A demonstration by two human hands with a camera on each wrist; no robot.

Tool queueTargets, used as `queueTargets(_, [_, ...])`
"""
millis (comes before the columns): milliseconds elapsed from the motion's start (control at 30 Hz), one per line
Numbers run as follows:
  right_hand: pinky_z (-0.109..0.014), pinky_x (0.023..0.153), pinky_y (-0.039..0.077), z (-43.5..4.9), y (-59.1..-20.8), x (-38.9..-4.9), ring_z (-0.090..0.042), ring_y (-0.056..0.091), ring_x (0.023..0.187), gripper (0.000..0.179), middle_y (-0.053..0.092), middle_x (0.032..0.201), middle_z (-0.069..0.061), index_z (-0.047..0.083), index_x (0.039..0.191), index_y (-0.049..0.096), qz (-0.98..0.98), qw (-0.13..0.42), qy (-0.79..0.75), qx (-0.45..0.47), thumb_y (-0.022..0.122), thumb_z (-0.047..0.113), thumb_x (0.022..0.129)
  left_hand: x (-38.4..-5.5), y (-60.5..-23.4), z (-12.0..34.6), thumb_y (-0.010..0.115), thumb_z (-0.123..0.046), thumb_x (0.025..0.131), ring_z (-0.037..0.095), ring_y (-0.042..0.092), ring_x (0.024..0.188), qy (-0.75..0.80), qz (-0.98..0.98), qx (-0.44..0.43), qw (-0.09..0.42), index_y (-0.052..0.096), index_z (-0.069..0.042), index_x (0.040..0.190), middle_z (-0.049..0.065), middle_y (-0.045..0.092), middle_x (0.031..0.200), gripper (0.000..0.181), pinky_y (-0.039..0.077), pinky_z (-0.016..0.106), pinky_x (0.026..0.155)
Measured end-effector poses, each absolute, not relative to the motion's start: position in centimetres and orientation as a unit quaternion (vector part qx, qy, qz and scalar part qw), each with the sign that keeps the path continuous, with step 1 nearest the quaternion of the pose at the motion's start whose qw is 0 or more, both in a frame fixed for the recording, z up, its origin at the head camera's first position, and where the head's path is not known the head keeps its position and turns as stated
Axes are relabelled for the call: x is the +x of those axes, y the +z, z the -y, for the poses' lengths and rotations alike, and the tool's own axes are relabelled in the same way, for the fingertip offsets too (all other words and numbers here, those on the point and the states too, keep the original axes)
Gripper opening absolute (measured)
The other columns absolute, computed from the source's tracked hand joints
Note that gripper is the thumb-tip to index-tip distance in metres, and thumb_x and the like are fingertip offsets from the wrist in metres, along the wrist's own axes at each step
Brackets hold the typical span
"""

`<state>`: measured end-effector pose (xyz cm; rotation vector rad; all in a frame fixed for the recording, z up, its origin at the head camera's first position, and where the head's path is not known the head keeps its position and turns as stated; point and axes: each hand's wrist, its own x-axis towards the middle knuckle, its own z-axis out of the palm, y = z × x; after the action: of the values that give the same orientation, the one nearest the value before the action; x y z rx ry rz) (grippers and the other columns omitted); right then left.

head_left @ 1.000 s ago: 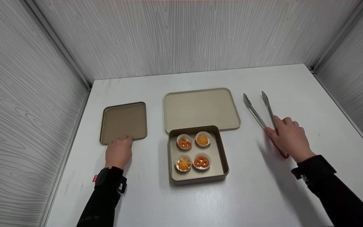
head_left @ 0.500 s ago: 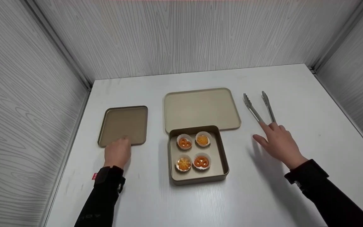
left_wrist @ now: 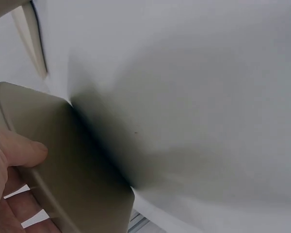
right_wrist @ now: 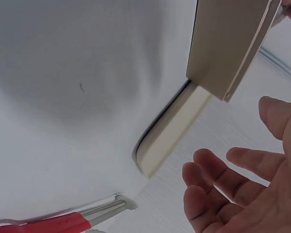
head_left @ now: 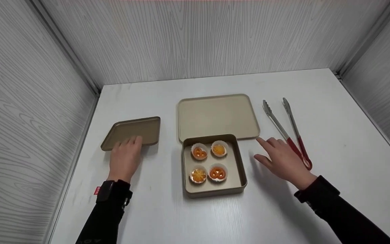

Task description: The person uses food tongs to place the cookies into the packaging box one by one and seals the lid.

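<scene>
My left hand (head_left: 124, 161) pinches the near edge of a shallow square bronze lid (head_left: 144, 129), which tilts with that edge raised. In the left wrist view the thumb lies on the lid's underside (left_wrist: 82, 174), and its far edge meets the table. My right hand (head_left: 283, 162) holds nothing; its fingers are spread, pointing toward the square tin (head_left: 215, 194). Inside that tin sit several small pastries in white paper cups, such as a pretzel-shaped one (head_left: 217, 173) and a yellow one (head_left: 219, 149). Red-handled tongs (head_left: 292, 135) lie splayed just beyond the right hand.
A beige rectangular tray (head_left: 217, 115) lies behind the tin, whose back edge overlaps it. Grey wood-grain panels (head_left: 195, 40) stand around the back and sides of the white table (head_left: 212, 220).
The right hand has let go of the tongs and moved left toward the tin. The left hand has raised the lid's near edge, so the lid tilts from its flat position.
</scene>
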<state>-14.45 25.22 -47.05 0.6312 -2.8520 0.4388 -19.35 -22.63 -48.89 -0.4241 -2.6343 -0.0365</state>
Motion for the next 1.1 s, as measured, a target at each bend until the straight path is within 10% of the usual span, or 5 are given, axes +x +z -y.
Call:
queueTargets(200, [-0.052, 0.095, 0.047, -24.1, -47.2, -14.6, -0.038, 0.059, 0.106, 0.062, 0.064, 0.115, -0.019, 0.000, 0.148, 0.052, 0.952, 0.093, 0.169, 0.238, 0.071, 0.029, 0.096, -19.2, -47.0, 22.3, 0.063, 0.008, 0.094, 0.037, 0.071, 0.094, -0.024, 0.948, -0.153, 0.278, 0.057, 0.003, 0.096, 0.022, 0.073, 0.105, 0.008, 0.055, 0.052, 0.086])
queueTargets(467, [-0.054, 0.099, 0.048, -22.9, -46.8, -15.1, -0.040, 0.059, 0.122, 0.066, 0.062, 0.134, -0.020, 0.006, 0.152, 0.048, 0.945, 0.084, 0.203, 0.243, 0.074, 0.026, 0.095, -17.7, -43.8, 21.0, 0.067, 0.015, 0.087, 0.037, 0.068, 0.066, -0.113, 0.929, -0.137, 0.326, 0.059, 0.003, 0.097, 0.023, 0.070, 0.080, 0.018, 0.055, 0.046, 0.056])
queueTargets(1100, [-0.047, 0.114, 0.038, -18.8, -44.9, -17.6, -0.029, 0.041, 0.145, 0.076, 0.036, 0.163, -0.012, 0.011, 0.163, 0.028, 0.918, 0.027, 0.271, 0.288, 0.067, 0.028, 0.100, -14.6, -39.2, 15.5, 0.070, 0.002, 0.093, 0.028, 0.074, 0.089, -0.282, 0.874, -0.201, 0.341, 0.063, 0.002, 0.117, 0.012, 0.074, 0.120, 0.026, 0.058, 0.043, 0.068])
